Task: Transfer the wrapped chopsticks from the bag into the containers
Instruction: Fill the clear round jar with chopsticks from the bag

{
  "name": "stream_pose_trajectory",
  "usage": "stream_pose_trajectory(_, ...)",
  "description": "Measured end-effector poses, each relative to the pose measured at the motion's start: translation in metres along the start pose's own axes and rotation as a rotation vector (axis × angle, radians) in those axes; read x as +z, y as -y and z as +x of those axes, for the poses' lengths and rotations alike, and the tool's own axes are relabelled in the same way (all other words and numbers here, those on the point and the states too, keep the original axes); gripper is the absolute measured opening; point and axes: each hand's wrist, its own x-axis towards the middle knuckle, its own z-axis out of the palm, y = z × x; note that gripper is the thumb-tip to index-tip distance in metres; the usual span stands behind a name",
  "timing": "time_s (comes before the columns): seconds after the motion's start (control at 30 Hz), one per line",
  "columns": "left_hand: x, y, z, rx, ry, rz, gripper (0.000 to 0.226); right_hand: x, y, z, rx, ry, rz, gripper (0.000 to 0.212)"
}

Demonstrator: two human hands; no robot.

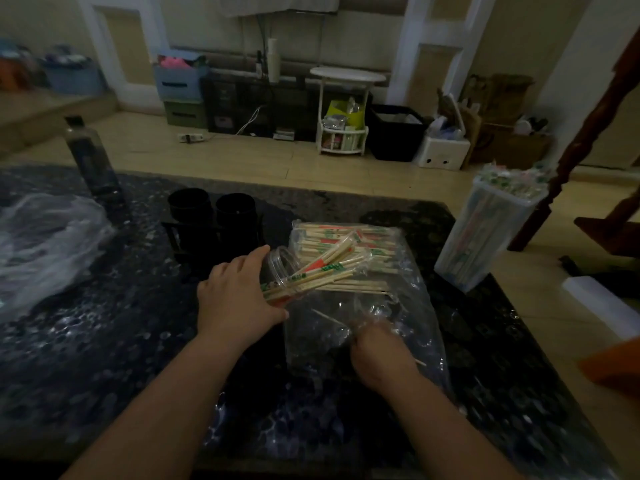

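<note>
A clear plastic bag [377,327] lies on the dark table [104,358] with many wrapped chopsticks [332,242] heaped at its far end. My left hand [239,292] grips a clear plastic jar [282,268] tilted on its side, its mouth toward the bag. Several wrapped chopsticks [322,271] stick out of that jar. My right hand [377,355] is curled on the near part of the bag; its fingers are blurred, and a thin stick pokes out beside it. Two black round containers [214,209] stand side by side behind the jar.
A tall clear container [485,230] full of wrapped chopsticks stands at the table's right edge. A dark bottle [91,161] and crumpled clear plastic [41,244] are at the left. Beyond the table are floor, bins and a small white stand.
</note>
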Motion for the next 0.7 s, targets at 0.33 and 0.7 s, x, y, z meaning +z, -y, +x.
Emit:
stream_pose_trajectory(0.33,0.003,0.000,0.009,-0.053,-0.045,-0.032,0.110,0.004,0.009,0.068,-0.001,-0.013,-0.107,0.056)
stream_pose_trajectory(0.7,0.005,0.006,0.017,-0.074,-0.027,-0.063,0.110,-0.001,0.014,0.141,-0.131,0.072,-0.077,0.042)
